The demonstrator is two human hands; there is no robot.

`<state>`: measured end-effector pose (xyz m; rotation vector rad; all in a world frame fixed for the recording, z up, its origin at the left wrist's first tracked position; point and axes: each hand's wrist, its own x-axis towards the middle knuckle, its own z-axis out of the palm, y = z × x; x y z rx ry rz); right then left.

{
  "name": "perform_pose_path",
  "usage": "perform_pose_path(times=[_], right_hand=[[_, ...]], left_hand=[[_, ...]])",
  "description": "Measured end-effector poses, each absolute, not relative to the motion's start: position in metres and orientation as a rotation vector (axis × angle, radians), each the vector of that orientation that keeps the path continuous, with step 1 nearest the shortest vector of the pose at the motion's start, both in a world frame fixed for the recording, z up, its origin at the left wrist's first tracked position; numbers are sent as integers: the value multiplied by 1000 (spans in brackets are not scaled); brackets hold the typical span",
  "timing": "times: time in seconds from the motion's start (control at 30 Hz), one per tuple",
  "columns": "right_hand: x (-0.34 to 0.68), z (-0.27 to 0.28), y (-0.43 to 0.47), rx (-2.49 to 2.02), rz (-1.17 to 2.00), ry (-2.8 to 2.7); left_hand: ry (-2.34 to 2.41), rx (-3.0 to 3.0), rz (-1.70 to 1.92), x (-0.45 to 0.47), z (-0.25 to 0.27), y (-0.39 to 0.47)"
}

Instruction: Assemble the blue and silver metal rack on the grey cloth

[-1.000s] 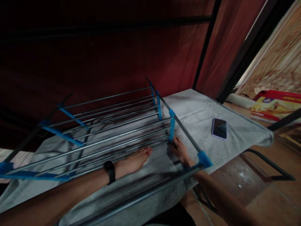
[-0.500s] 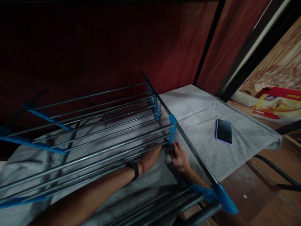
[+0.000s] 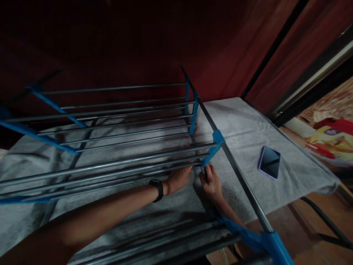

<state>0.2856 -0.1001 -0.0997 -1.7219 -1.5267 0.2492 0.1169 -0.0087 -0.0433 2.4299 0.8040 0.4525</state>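
Note:
A rack of grey metal rods (image 3: 116, 162) and blue plastic brackets lies across a grey cloth. My left hand (image 3: 179, 179), with a black watch (image 3: 157, 189) on its wrist, reaches in at the right end of the lower rods. Its fingers are curled at a rod end and partly hidden. Beside it, my right hand (image 3: 212, 184) is closed at the lower end of a blue bracket (image 3: 211, 154), with something dark between thumb and fingers. That bracket joins a long metal pole (image 3: 245, 180) running above my right forearm.
A phone in a purple case (image 3: 270, 162) lies on the grey cloth (image 3: 242, 125) to the right. More rods and a blue end piece (image 3: 275, 246) are close in front. Behind stands a dark red wall (image 3: 215, 48); a red and yellow package (image 3: 331, 140) is at far right.
My view has shifted, so the rack's far part sits higher and further right. The blue bracket at my right hand looks more tilted. Both hands stay at the same corner.

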Motion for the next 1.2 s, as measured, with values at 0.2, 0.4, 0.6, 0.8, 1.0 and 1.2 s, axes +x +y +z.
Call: perform_pose_path(times=[0.2,0.4,0.6,0.8,1.0,1.2], right_hand=[[286,-98,-100,-1786,293,-1585],[287,-98,-100,-1825,305,-1581],[288,-100,-100,-1796,293,-1574],[287,-98,-101,-1818,318,-1550],[286,-93,-100,-1822,335,-1548],[286,-92,-100,-1846,337,-1538]], left_hand=[[839,2431,449,115,-39,-12],[835,2530,443,112,-40,-15],[836,2557,417,112,-42,-14],[788,2546,446,112,-41,-13],[770,2531,430,112,-38,-6],[770,2488,396,111,-36,-6]])
